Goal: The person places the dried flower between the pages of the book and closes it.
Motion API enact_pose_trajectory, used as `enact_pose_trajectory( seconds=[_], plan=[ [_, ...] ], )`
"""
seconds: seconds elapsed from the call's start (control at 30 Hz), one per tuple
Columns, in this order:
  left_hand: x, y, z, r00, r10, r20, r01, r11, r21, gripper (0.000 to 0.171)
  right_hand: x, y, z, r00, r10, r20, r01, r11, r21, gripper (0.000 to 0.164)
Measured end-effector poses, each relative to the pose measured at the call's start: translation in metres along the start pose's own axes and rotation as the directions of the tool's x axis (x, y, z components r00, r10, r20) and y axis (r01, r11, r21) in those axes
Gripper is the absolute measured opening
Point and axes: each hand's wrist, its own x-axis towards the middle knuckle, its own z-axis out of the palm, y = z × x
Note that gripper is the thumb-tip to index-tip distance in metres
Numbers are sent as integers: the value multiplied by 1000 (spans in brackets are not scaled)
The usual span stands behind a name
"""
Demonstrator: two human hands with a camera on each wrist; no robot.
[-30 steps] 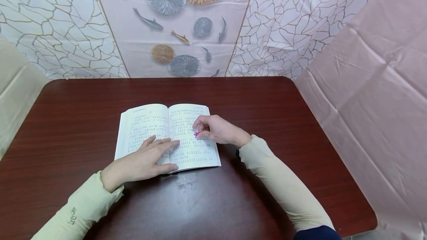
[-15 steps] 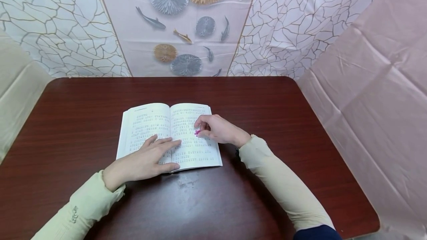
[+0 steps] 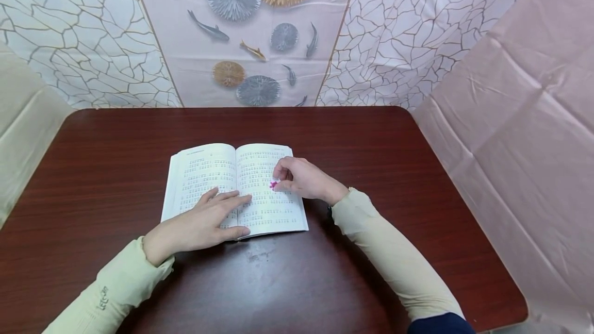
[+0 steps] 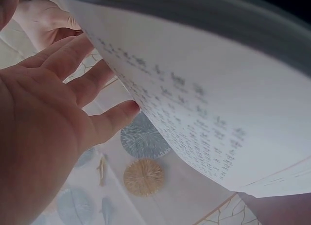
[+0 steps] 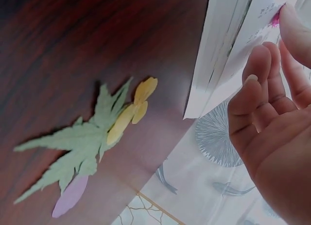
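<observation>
An open book (image 3: 264, 215) with printed pages lies on the table. My left hand (image 3: 199, 226) rests on it with fingers spread, across the left page and the centre fold. Over the right page is my right hand (image 3: 306, 179), its thumb tip touching a small pink flower (image 3: 273, 185) on the paper. In the right wrist view the thumb (image 5: 295, 35) stands against the flower's pink edge (image 5: 276, 19), while the other fingers are loosely bent and apart from it. Most of the flower is hidden there by the thumb.
Beside the book, in the right wrist view, a green lobed leaf (image 5: 77, 142), a yellow blossom (image 5: 129, 115) and a purple petal (image 5: 70, 196) lie on the dark red table (image 3: 116, 133). Patterned cloth (image 3: 297, 35) hangs behind the table's far edge.
My right index finger has lifted up and away from the thumb, showing more of the pink flower. My left hand and the book stay in place.
</observation>
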Motion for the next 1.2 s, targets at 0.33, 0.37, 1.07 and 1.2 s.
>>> enact_pose_trajectory(
  seconds=[0.33, 0.37, 1.07, 1.2],
  plan=[
    [0, 1, 0, 1000, 0, -2, 0, 1000, 2, 70, -2, 1, -2, 1000, 6, -4, -6, 997, 74, 13],
    [0, 1, 0, 1000, 0, -2, 0, 1000, 2, 70, -2, 2, -2, 1000, 7, -9, -6, 997, 74, 12],
    [-6, -7, -17, 992, -57, -114, 64, 996, 58, 71, -5, 5, -3, 999, 4, -46, 0, 996, 88, 6],
    [-11, -11, -26, 955, -256, -149, 273, 957, 103, 78, -9, 5, -6, 998, 33, -46, -27, 992, 126, 3]
  ],
)
